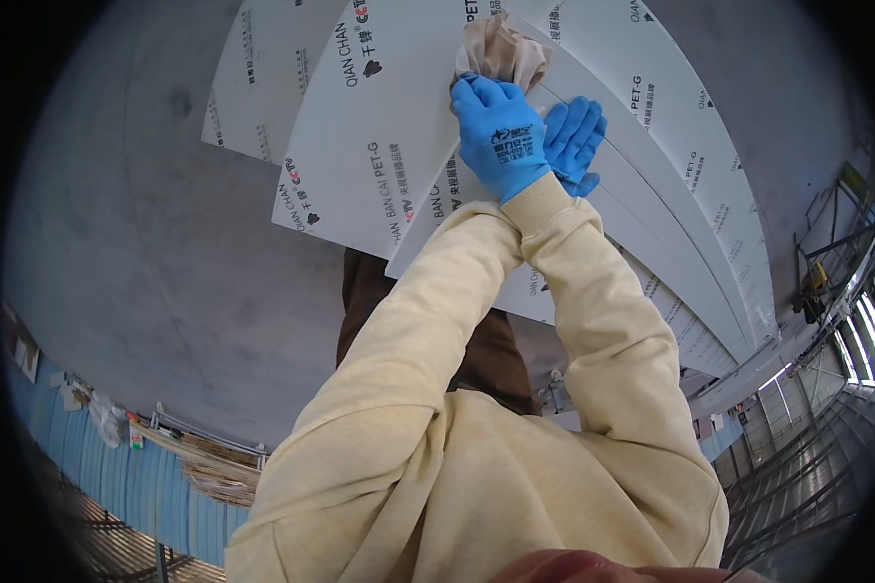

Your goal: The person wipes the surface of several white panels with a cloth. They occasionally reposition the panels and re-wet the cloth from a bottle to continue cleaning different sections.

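Observation:
My forearms cross in front of me, the right one over the left. My right hand (pixel 501 134), in a blue glove, is closed around a crumpled beige cloth (pixel 504 56) pressed on a white printed panel (pixel 350 146). Beyond the crossing, my left hand (pixel 576 141) wears the same kind of blue glove. Its fingers stretch out over another white panel (pixel 642 214) at the right. My right wrist hides part of the left hand and its cuff.
More white printed panels overlap in a fan, with one panel (pixel 255 83) at the far left. Grey floor (pixel 146 214) surrounds them. A dark metal frame (pixel 831 248) stands at the right. Stacked boards (pixel 219 478) lie by a blue wall (pixel 112 471) at the lower left.

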`<action>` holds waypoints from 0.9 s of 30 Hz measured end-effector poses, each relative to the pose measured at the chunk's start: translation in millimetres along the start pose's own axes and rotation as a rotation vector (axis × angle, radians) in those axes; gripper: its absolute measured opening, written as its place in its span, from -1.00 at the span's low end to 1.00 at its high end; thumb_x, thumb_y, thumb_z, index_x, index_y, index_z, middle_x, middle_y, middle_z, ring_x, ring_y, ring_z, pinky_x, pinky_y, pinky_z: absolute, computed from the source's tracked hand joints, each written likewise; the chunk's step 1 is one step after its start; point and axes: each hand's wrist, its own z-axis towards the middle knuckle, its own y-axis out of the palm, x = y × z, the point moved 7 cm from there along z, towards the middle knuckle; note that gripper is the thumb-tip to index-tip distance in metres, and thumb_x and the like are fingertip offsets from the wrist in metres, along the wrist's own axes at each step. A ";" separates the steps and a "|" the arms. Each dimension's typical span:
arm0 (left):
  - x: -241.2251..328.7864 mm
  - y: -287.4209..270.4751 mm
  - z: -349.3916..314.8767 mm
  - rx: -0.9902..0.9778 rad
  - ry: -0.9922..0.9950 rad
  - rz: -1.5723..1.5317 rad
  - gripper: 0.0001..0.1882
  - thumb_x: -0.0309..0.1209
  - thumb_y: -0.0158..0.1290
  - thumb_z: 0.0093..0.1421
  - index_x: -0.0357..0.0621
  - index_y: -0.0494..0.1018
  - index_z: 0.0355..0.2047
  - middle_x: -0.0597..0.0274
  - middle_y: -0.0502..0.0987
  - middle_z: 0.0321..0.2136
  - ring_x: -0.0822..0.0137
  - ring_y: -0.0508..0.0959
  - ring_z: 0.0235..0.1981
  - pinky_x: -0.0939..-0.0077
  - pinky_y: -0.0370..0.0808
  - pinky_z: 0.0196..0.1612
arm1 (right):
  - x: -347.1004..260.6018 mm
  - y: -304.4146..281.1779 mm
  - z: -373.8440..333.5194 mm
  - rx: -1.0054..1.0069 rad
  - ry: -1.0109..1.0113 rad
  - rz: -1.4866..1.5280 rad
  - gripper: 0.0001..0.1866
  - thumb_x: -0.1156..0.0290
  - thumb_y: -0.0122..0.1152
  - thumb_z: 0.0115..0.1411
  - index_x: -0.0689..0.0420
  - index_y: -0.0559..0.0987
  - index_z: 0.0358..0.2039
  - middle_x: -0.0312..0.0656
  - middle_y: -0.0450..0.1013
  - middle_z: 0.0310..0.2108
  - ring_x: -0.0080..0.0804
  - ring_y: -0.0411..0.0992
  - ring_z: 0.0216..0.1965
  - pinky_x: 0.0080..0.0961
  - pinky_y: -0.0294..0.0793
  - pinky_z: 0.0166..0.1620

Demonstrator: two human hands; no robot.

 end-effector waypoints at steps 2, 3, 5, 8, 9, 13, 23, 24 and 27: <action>0.5 3.1 -4.6 0.066 -0.019 0.038 -0.14 0.22 -0.26 0.37 -0.03 0.01 0.51 0.13 -0.06 0.53 0.07 -0.14 0.55 0.06 -0.25 0.55 | -0.3 -3.5 8.4 0.028 -0.017 -0.019 -0.66 0.54 0.24 0.05 0.00 0.56 -0.12 -0.26 0.55 -0.12 -0.05 0.52 -0.14 -0.19 0.61 -0.12; 1.7 10.5 -1.8 0.035 -0.001 0.305 -0.14 0.22 -0.26 0.37 -0.03 0.01 0.51 0.13 -0.06 0.53 0.06 -0.13 0.55 0.06 -0.24 0.55 | 3.9 -7.6 17.3 0.054 -0.022 -0.030 -0.67 0.54 0.24 0.06 0.00 0.56 -0.12 -0.25 0.56 -0.13 -0.03 0.52 -0.15 -0.18 0.60 -0.14; 3.7 26.3 -1.4 -0.024 0.028 0.658 -0.14 0.22 -0.27 0.37 -0.04 0.01 0.50 0.12 -0.06 0.53 0.05 -0.11 0.55 0.07 -0.23 0.56 | 24.8 -9.4 40.2 0.100 -0.029 -0.014 -0.70 0.53 0.23 0.08 0.00 0.55 -0.14 -0.18 0.56 -0.21 0.04 0.51 -0.20 -0.11 0.57 -0.19; 0.6 17.0 -4.8 -0.034 0.028 0.567 -0.14 0.22 -0.29 0.37 -0.05 0.00 0.50 0.12 -0.08 0.53 0.04 -0.12 0.55 0.07 -0.26 0.56 | 59.9 -11.1 68.0 -0.039 0.190 0.015 -0.67 0.24 0.21 0.17 0.16 0.58 -0.11 0.04 0.51 0.07 0.17 0.43 0.16 -0.05 0.46 0.15; -0.5 10.3 -5.2 -0.029 0.025 0.478 -0.14 0.22 -0.30 0.38 -0.05 0.00 0.51 0.12 -0.08 0.54 0.04 -0.13 0.55 0.07 -0.27 0.56 | 53.6 -13.9 63.3 0.047 0.142 0.014 -0.72 0.33 0.22 0.15 0.10 0.57 -0.13 -0.02 0.53 -0.03 0.13 0.45 0.03 -0.06 0.49 0.03; 0.8 -8.7 -4.0 0.015 -0.011 0.147 -0.15 0.21 -0.32 0.39 -0.07 -0.01 0.50 0.11 -0.09 0.54 0.03 -0.16 0.55 0.07 -0.30 0.56 | 5.4 -6.1 8.5 0.129 -0.042 0.050 -0.71 0.51 0.25 0.08 0.07 0.56 -0.14 -0.16 0.55 -0.23 0.03 0.51 -0.18 -0.15 0.59 -0.19; -2.6 -0.5 1.3 -0.052 0.001 0.043 -0.31 0.06 -0.23 0.40 0.01 0.12 0.43 0.14 0.16 0.43 0.13 0.11 0.45 0.10 -0.02 0.48 | 53.8 -32.4 24.3 0.168 -0.008 0.040 -0.70 0.48 0.25 0.13 -0.02 0.58 -0.09 -0.19 0.57 -0.15 0.00 0.50 -0.13 -0.12 0.60 -0.12; -1.0 1.5 3.1 -0.073 0.005 -0.015 -0.34 0.03 -0.22 0.41 0.02 0.14 0.41 0.14 0.19 0.41 0.14 0.14 0.43 0.10 0.02 0.47 | 63.5 -40.8 20.0 0.195 -0.014 0.033 -0.70 0.47 0.27 0.13 -0.04 0.59 -0.10 -0.19 0.58 -0.14 0.01 0.50 -0.13 -0.12 0.60 -0.12; -4.3 6.5 0.8 -0.153 -0.002 -0.185 -0.41 -0.04 -0.17 0.41 0.06 0.21 0.37 0.15 0.31 0.35 0.18 0.26 0.38 0.11 0.16 0.42 | 108.0 -51.0 -9.2 0.224 0.108 0.000 -0.70 0.44 0.32 0.13 -0.10 0.62 -0.10 -0.21 0.59 -0.10 0.02 0.49 -0.13 -0.11 0.59 -0.08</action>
